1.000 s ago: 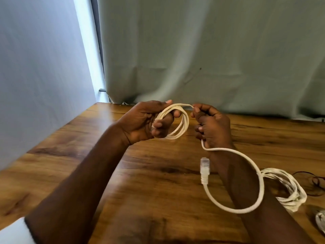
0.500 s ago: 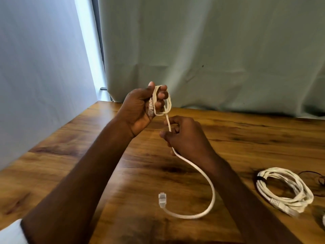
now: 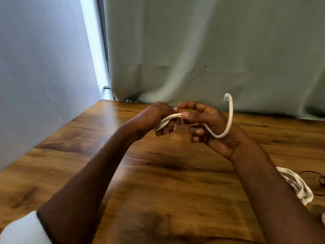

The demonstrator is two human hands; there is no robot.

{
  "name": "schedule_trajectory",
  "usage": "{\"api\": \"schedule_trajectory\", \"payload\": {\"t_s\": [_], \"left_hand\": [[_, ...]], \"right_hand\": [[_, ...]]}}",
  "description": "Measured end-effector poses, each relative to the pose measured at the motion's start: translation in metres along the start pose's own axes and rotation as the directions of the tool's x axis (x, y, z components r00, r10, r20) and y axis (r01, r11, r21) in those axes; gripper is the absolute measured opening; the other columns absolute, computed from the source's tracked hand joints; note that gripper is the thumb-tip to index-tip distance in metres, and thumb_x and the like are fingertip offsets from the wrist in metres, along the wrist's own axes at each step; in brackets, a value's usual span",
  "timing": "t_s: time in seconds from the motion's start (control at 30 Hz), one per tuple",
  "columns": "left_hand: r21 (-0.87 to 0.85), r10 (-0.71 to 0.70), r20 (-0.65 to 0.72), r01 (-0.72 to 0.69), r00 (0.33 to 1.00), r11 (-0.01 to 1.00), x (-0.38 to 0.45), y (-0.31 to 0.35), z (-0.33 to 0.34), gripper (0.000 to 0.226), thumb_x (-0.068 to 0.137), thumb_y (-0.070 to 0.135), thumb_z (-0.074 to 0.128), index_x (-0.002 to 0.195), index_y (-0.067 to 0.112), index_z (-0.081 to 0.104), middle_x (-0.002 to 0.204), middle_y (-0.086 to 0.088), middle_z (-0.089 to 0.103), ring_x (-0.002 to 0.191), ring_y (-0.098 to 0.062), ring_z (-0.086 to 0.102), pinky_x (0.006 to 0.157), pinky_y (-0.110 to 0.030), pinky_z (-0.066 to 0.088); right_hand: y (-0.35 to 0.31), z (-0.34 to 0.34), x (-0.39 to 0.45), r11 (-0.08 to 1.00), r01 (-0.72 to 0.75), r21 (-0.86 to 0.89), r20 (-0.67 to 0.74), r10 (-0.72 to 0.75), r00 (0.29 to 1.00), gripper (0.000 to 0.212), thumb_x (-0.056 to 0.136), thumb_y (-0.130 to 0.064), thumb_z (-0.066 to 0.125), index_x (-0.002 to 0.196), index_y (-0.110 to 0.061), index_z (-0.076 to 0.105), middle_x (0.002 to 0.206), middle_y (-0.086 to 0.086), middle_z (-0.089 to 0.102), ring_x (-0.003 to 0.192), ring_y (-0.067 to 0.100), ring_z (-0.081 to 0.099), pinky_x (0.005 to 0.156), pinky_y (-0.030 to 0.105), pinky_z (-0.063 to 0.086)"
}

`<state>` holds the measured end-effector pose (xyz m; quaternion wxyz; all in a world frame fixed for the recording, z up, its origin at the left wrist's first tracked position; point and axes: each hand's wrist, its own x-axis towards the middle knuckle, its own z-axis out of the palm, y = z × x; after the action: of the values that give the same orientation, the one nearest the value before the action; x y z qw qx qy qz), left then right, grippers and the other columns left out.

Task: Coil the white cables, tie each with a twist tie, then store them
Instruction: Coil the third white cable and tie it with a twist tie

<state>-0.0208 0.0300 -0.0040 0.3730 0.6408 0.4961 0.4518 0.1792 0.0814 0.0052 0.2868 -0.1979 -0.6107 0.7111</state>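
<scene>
A white cable (image 3: 226, 127) is partly wound into small loops that my left hand (image 3: 158, 118) grips above the wooden table (image 3: 158, 173). My right hand (image 3: 205, 124) pinches the cable between thumb and forefinger right beside the coil. The free tail curves under my right wrist and swings up behind it, its plug end blurred in the air. A second white cable (image 3: 299, 187) lies coiled on the table at the right, partly hidden by my right forearm.
A thin dark wire (image 3: 316, 175) lies on the table just past the second coil. A pale green curtain (image 3: 211, 50) hangs behind the table's far edge, and a light wall closes the left side.
Both hands came together lower over the table. The free tail, which hung down to the tabletop, has swung up behind my right wrist.
</scene>
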Motion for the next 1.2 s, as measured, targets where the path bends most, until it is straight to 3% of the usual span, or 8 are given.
{"api": "schedule_trajectory", "payload": {"t_s": [0.17, 0.37, 0.47, 0.57, 0.63, 0.8, 0.97, 1.2], "left_hand": [[-0.439, -0.015, 0.179, 0.094, 0.984, 0.893, -0.001, 0.005, -0.007, 0.054, 0.111, 0.041, 0.037, 0.077, 0.007, 0.063, 0.042, 0.003, 0.035, 0.033, -0.011, 0.018, 0.041, -0.025, 0.014], [-0.792, 0.064, 0.039, -0.008, 0.997, 0.61, 0.007, 0.012, -0.001, 0.049, 0.114, 0.037, 0.034, 0.076, 0.014, 0.055, 0.038, 0.008, 0.04, 0.027, -0.005, 0.034, 0.036, -0.018, 0.022], [-0.84, -0.063, -0.099, -0.049, 0.993, 0.54, 0.011, 0.008, 0.01, 0.046, 0.112, 0.037, 0.04, 0.076, 0.014, 0.056, 0.046, 0.004, 0.049, 0.033, -0.005, 0.044, 0.038, -0.014, 0.032], [-0.861, -0.138, -0.211, -0.117, 0.968, 0.495, 0.013, 0.006, 0.025, 0.044, 0.112, 0.038, 0.042, 0.081, 0.012, 0.058, 0.06, -0.004, 0.062, 0.048, -0.012, 0.061, 0.046, -0.017, 0.049], [-0.836, -0.166, -0.289, -0.164, 0.943, 0.524, 0.014, 0.007, 0.031, 0.046, 0.114, 0.04, 0.039, 0.084, 0.011, 0.058, 0.067, -0.01, 0.069, 0.055, -0.017, 0.067, 0.048, -0.021, 0.052], [-0.37, -0.059, -0.52, -0.163, 0.852, 0.915, 0.018, 0.005, 0.048, 0.055, 0.114, 0.043, 0.036, 0.087, 0.005, 0.065, 0.067, -0.012, 0.072, 0.056, -0.02, 0.065, 0.052, -0.026, 0.051], [-0.145, 0.084, -0.619, -0.219, 0.781, 0.965, 0.019, -0.008, 0.045, 0.057, 0.115, 0.039, 0.038, 0.092, -0.006, 0.065, 0.062, -0.014, 0.065, 0.049, -0.018, 0.058, 0.047, -0.026, 0.046], [-0.31, -0.132, -0.604, -0.079, 0.786, 0.948, 0.016, -0.014, 0.037, 0.065, 0.113, 0.047, 0.037, 0.076, 0.003, 0.066, 0.053, -0.009, 0.06, 0.043, -0.019, 0.052, 0.045, -0.028, 0.037]], "right_hand": [[0.002, -0.017, 0.002, 0.953, 0.165, 0.253, -0.111, -0.14, 0.984, 0.028, 0.086, -0.001, 0.063, 0.111, -0.014, 0.066, 0.083, 0.002, 0.058, 0.043, 0.002, 0.037, 0.039, 0.016, 0.035], [0.026, 0.002, 0.012, 0.789, 0.387, -0.477, -0.331, -0.569, 0.753, 0.016, 0.093, -0.008, 0.075, 0.106, -0.009, 0.066, 0.077, 0.008, 0.068, 0.052, 0.015, 0.058, 0.046, 0.028, 0.047], [0.047, 0.018, 0.017, 0.485, 0.281, -0.828, -0.208, -0.731, 0.65, 0.03, 0.092, -0.017, 0.072, 0.118, -0.019, 0.059, 0.088, -0.004, 0.066, 0.07, 0.014, 0.063, 0.055, 0.03, 0.049], [0.058, 0.028, 0.02, 0.514, 0.135, -0.847, -0.324, -0.701, 0.635, 0.028, 0.094, -0.021, 0.067, 0.12, -0.022, 0.056, 0.091, -0.011, 0.065, 0.079, 0.014, 0.064, 0.062, 0.034, 0.05], [0.062, 0.031, 0.023, 0.578, 0.06, -0.814, -0.392, -0.622, 0.678, 0.028, 0.096, -0.016, 0.064, 0.122, -0.022, 0.055, 0.094, -0.01, 0.067, 0.085, 0.017, 0.067, 0.066, 0.035, 0.052], [0.068, 0.046, 0.02, 0.597, -0.073, -0.799, -0.417, -0.461, 0.783, 0.06, 0.091, -0.025, 0.071, 0.142, -0.03, 0.04, 0.123, -0.01, 0.068, 0.102, 0.016, 0.069, 0.08, 0.042, 0.06], [0.068, 0.058, 0.014, 0.522, -0.134, -0.843, -0.379, -0.397, 0.836, 0.089, 0.089, -0.009, 0.071, 0.158, -0.028, 0.019, 0.136, -0.001, 0.049, 0.099, 0.018, 0.064, 0.075, 0.041, 0.061], [0.067, 0.058, 0.016, 0.51, -0.084, -0.856, -0.305, -0.367, 0.879, 0.031, 0.104, -0.016, 0.053, 0.134, -0.025, 0.051, 0.107, -0.006, 0.07, 0.087, 0.014, 0.067, 0.075, 0.04, 0.059]]}}
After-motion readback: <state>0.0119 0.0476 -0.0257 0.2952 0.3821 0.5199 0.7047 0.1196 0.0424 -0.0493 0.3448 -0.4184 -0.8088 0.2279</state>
